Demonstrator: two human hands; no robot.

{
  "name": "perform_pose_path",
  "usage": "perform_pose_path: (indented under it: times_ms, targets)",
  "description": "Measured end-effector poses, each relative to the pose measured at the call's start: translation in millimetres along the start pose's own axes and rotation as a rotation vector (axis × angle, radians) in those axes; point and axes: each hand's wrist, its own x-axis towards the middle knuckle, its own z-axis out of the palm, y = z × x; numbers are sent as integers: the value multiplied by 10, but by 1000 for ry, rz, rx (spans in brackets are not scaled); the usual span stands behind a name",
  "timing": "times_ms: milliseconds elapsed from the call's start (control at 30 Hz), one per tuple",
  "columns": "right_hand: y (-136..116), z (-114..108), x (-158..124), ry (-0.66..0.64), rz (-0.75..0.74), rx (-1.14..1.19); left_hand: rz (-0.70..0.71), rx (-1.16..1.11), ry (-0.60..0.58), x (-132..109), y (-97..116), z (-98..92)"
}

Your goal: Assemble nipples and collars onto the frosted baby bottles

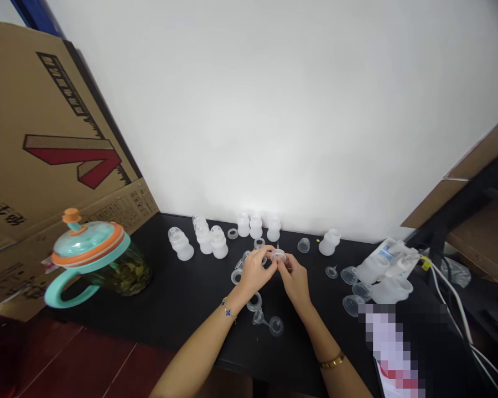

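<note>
Over the middle of the black table, my left hand [258, 270] and my right hand [294, 276] pinch a baby bottle collar ring with a thin clear tip standing up from it [278, 254]. The fingers of both hands meet at its rim. Around my left hand lie loose clear rings, one of them a collar ring [254, 301] below the wrist. Closer to the front edge are a clear nipple [259, 317] and a round clear piece [276, 326]. Right of my right hand sit a clear cap [303, 245] and a flat nipple [331, 271].
White baby bottles [219, 243] with clear caps stand at left; uncapped bottles [256, 226] stand by the wall. Another bottle [330, 242] leans right, near a pile of bottles [392, 288]. A tea-filled jug [128, 271], cardboard box [58, 110], cables [452, 287] and blurred phone [392, 354] flank the table.
</note>
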Motion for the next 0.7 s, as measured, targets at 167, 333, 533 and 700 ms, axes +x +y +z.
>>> perform_pose_path:
  times_ms: [167, 333, 533, 700]
  targets:
    - [0, -5, -5, -2, -1, -3, -4, -4, -3, 1, 6, -4]
    - [-1, 1, -6, 6, -11, 2, 6, 0, 11, 0, 6, 1]
    - [-1, 1, -2, 6, -7, 4, 21, -1, 27, -10, -3, 3]
    - [15, 0, 2, -2, -14, 4, 19, -2, 36, -12, -5, 7]
